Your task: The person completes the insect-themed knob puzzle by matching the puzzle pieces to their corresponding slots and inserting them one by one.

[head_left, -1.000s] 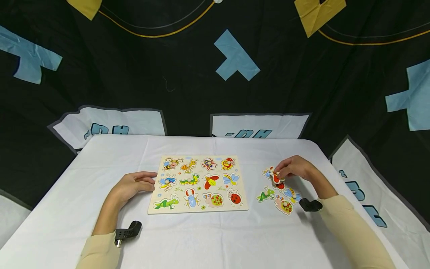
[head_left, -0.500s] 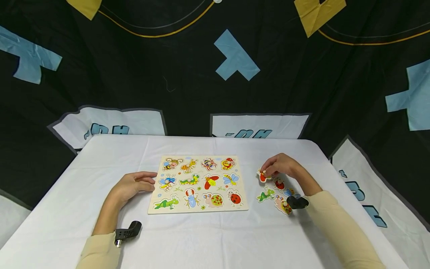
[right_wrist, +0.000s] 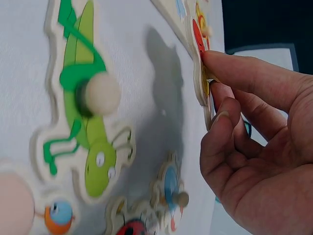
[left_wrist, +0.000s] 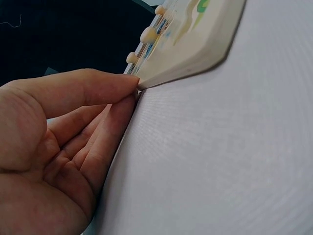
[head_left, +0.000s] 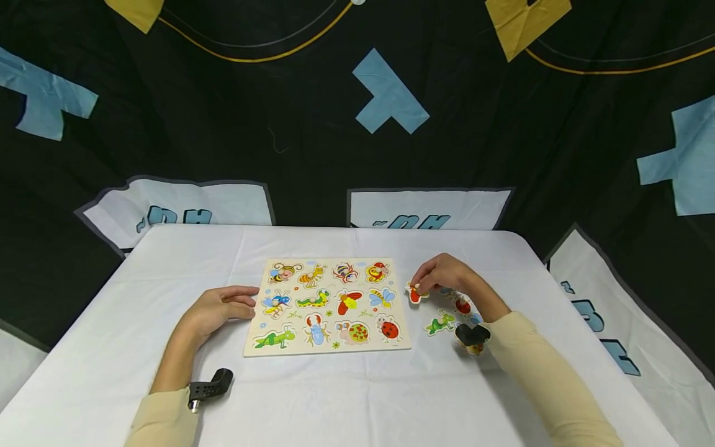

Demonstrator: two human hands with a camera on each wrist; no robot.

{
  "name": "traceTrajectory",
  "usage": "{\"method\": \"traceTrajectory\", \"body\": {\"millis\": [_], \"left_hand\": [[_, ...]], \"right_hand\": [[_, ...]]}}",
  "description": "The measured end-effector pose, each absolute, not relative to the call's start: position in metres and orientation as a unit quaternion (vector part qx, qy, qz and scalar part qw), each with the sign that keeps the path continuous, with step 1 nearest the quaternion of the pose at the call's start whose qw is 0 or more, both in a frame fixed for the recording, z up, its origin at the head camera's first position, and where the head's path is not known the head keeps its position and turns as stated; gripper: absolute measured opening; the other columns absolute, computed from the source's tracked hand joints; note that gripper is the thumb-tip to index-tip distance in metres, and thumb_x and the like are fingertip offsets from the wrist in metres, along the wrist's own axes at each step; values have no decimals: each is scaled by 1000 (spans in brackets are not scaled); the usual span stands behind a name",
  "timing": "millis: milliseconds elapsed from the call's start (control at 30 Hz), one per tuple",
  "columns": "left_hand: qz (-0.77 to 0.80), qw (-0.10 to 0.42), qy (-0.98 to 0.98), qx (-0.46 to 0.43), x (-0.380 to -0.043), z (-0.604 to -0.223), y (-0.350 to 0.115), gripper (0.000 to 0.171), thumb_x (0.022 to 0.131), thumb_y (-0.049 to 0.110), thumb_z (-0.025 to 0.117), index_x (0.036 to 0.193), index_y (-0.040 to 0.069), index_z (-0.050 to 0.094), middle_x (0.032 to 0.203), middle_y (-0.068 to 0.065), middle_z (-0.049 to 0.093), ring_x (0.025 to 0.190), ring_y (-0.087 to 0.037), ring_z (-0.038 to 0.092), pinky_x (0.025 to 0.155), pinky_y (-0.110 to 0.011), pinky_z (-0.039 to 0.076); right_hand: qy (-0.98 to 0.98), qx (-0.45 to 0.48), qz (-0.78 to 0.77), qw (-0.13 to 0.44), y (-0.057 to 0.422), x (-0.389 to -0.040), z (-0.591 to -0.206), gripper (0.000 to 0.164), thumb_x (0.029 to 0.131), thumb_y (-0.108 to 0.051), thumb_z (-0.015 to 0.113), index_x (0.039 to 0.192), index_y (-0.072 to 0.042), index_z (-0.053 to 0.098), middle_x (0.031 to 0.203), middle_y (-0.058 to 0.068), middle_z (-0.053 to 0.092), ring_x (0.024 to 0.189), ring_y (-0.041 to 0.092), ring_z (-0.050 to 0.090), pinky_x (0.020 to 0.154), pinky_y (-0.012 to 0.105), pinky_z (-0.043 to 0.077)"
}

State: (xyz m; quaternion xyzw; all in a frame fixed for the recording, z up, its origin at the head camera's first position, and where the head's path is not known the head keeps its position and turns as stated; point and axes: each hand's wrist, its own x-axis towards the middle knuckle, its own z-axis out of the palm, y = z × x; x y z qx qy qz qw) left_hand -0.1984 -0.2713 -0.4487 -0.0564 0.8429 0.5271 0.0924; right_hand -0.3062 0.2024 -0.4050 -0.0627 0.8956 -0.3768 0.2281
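Note:
A wooden insect puzzle board (head_left: 329,343) lies flat on the white table. My left hand (head_left: 219,310) is at its left edge; in the left wrist view the thumb and fingertips touch the board's edge (left_wrist: 188,72), fingers fairly straight. Just right of the board, my right hand (head_left: 447,273) pinches a red-winged bug puzzle piece (head_left: 415,293) above the cloth. In the right wrist view this piece (right_wrist: 198,68) is seen nearly edge-on between thumb and fingers. A green grasshopper piece (head_left: 440,323) and a ladybug piece (head_left: 462,305) lie below the right hand.
A snail piece (head_left: 476,349) is mostly hidden under the right wrist's black camera (head_left: 472,334). A blue piece (right_wrist: 171,183) with a knob lies near the ladybug in the right wrist view. Behind the table (head_left: 313,397) hangs a black curtain (head_left: 234,124) with blue and yellow patches.
My right hand has moved left from the loose pieces towards the board, carrying the red-winged bug piece. The left hand stays at the board's left edge. The head view has shifted slightly.

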Motion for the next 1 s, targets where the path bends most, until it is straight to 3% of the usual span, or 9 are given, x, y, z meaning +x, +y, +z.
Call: {"method": "traceTrajectory", "body": {"millis": [333,1000], "left_hand": [[516,99,848,-60,-198,-450,-274,65,82,16,81,141,5,59,109,-4,73,95,-7,64,86,-21,44],[532,96,840,-44,-199,-449,-273,65,81,14,81,140,2,58,106,-4,73,92,-5,65,81,-16,47]], "right_hand": [[891,-75,-383,231,172,-308,-406,19,74,-8,82,94,-8,81,78,-2,71,66,15,51,66,33,44],[881,-131,-393,227,123,-302,-410,14,73,-7,85,86,-9,82,73,-2,69,62,12,52,62,28,43]]}}
